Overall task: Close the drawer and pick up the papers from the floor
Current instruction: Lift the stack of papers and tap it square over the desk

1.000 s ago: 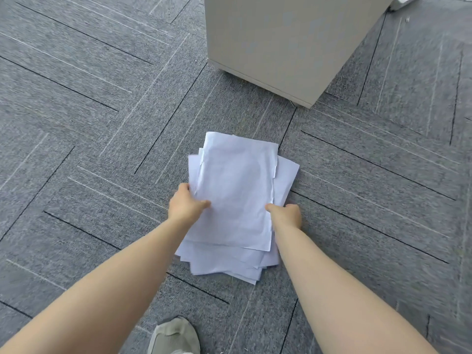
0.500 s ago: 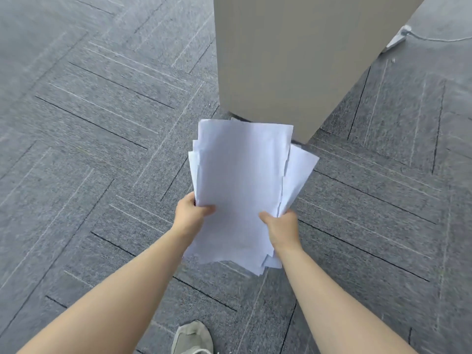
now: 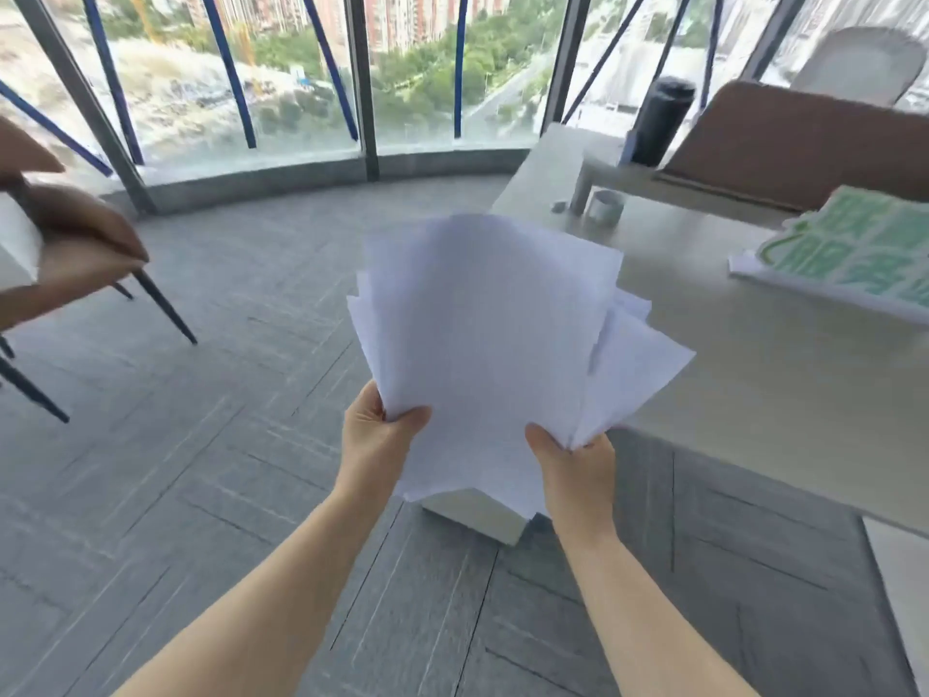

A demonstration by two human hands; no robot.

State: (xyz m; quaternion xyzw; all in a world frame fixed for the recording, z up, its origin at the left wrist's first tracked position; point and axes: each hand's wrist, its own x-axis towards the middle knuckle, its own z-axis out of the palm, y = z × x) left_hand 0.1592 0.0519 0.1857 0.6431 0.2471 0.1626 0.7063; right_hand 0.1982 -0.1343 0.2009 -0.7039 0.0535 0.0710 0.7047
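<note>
Papers [image 3: 482, 344] now held up in the air, well clear of the floor [image 3: 201, 495]; a second ago they lay on the carpet and half a second ago they were only just lifted in front of the cabinet. View has swung up with them: window and desk now in sight.

Left hand [image 3: 374, 440] clamped on the lower left edge of the stack, thumb on top. Right hand [image 3: 573, 460] clamped on the lower right edge, thumb on top likewise. Hands apart, one at each side, stack spanning between them.

Stack is loose: sheets fan out beyond the right hand, corners not squared.

Cabinet [image 3: 472, 513] shows only as a pale corner directly below the hands, mostly hidden by the sheets. Drawer front not visible, so cannot tell from here whether it is shut.

Desk [image 3: 754, 394] lies to the right of and beyond the right hand. No stray sheets seen on the visible carpet, though the frame is blurred and the area under the stack is hidden.

Judgement: pick-up step looks complete. Risk: fanned sheets on the right could slip; squaring the stack would help.
</note>
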